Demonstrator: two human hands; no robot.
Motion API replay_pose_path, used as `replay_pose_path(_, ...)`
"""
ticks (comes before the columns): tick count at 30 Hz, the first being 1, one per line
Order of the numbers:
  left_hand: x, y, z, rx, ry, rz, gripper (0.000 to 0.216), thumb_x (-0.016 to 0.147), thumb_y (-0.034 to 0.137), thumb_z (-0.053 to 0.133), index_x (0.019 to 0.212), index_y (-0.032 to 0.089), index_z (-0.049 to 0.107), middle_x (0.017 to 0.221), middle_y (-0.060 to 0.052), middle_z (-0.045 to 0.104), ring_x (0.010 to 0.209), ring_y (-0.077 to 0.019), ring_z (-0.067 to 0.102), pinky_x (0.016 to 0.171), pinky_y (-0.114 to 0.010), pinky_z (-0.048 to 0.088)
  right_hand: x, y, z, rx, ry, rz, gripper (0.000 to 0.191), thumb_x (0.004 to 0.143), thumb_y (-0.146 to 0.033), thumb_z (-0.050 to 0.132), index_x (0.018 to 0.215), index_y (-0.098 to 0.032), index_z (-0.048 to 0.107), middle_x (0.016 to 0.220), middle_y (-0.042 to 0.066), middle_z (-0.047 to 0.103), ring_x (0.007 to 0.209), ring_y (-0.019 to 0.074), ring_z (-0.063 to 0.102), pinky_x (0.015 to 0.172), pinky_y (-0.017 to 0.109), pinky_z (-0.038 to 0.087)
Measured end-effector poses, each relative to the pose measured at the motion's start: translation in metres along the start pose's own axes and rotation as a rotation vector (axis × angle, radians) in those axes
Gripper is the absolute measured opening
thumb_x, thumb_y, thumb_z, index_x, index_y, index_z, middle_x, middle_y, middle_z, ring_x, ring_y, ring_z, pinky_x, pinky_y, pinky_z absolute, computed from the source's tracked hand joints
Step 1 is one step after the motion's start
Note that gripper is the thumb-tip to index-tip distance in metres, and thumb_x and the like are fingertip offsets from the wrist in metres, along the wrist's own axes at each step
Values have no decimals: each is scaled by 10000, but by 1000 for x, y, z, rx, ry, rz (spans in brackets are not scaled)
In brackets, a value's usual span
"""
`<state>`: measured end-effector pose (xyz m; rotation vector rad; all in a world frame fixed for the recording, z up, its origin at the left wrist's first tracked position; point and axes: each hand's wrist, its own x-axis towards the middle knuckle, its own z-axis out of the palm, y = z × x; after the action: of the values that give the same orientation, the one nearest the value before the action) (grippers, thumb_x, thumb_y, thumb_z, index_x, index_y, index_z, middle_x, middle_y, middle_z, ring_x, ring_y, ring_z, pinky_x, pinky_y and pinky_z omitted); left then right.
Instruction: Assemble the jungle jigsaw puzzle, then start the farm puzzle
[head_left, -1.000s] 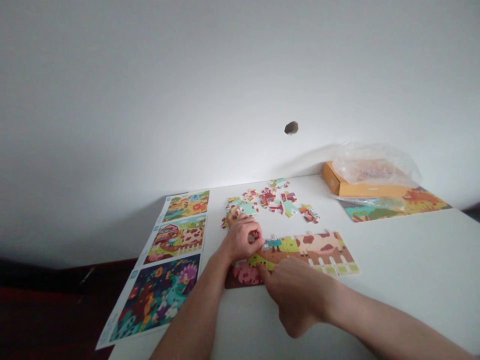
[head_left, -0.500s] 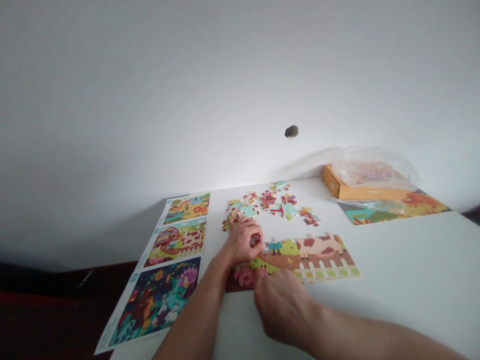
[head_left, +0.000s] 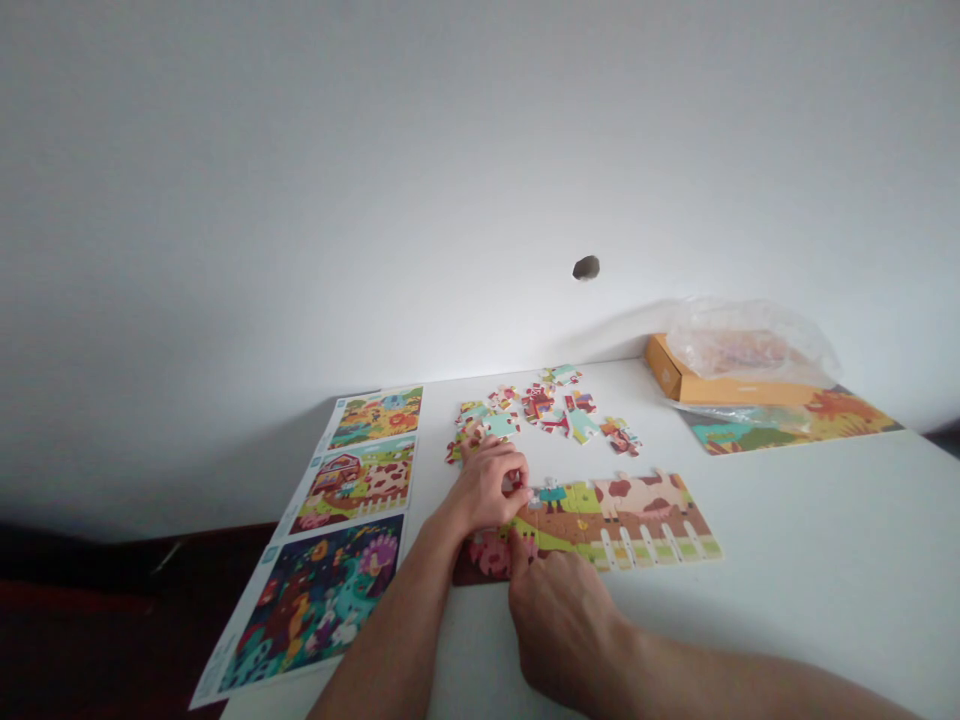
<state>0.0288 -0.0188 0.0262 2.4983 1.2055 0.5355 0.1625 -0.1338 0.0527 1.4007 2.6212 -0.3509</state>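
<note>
A partly assembled jigsaw puzzle [head_left: 645,505] lies flat on the table, showing a spotted cow, a white fence and a pink pig. At its upper left edge my left hand [head_left: 487,485] is closed, thumb and index finger pinched on a puzzle piece that the hand mostly hides. My right hand [head_left: 566,615] rests over the lower left part. Its index finger is stretched onto the puzzle near the pig, and the other fingers are curled in with nothing visible in them. Several loose puzzle pieces [head_left: 581,425] lie just beyond my left hand.
On the left, a printed sheet [head_left: 311,615] carries three pictures, the middle one a farm scene. An orange box [head_left: 712,388] with a clear plastic bag [head_left: 757,340] on top stands at the back right, over a colourful picture board [head_left: 750,432]. A white wall [head_left: 480,200] rises behind the table.
Both hands stay almost where they were on the puzzle. The whole view has shifted very slightly; no piece has visibly moved.
</note>
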Motion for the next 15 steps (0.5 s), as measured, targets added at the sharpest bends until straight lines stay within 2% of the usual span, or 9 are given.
replay_pose_path(7, -1, 0, 0, 13, 3, -13, 108, 730, 286, 684, 709, 217, 603, 788, -9, 631, 884, -226, 556, 984, -421, 311, -1, 0, -5, 42, -32, 42, 547, 743, -202, 614, 1259, -20, 589, 841, 213, 719, 686, 272, 704, 538, 305, 530)
replay_pose_path(11, -1, -1, 0, 0, 3, -25, 115, 725, 285, 700, 707, 220, 607, 792, -4, 638, 900, -228, 562, 995, -421, 303, -1, 2, -7, 44, -36, 77, 583, 747, -183, 614, 1301, -11, 550, 854, 204, 722, 684, 274, 706, 531, 306, 531)
replay_pose_path(15, 1, -2, 1, -36, -10, -35, 111, 723, 280, 702, 681, 212, 624, 773, -7, 655, 864, -216, 562, 960, -405, 322, 1, 5, -10, 67, -23, 111, 493, 762, -163, 594, 1237, -34, 601, 804, 183, 721, 681, 284, 707, 537, 322, 541)
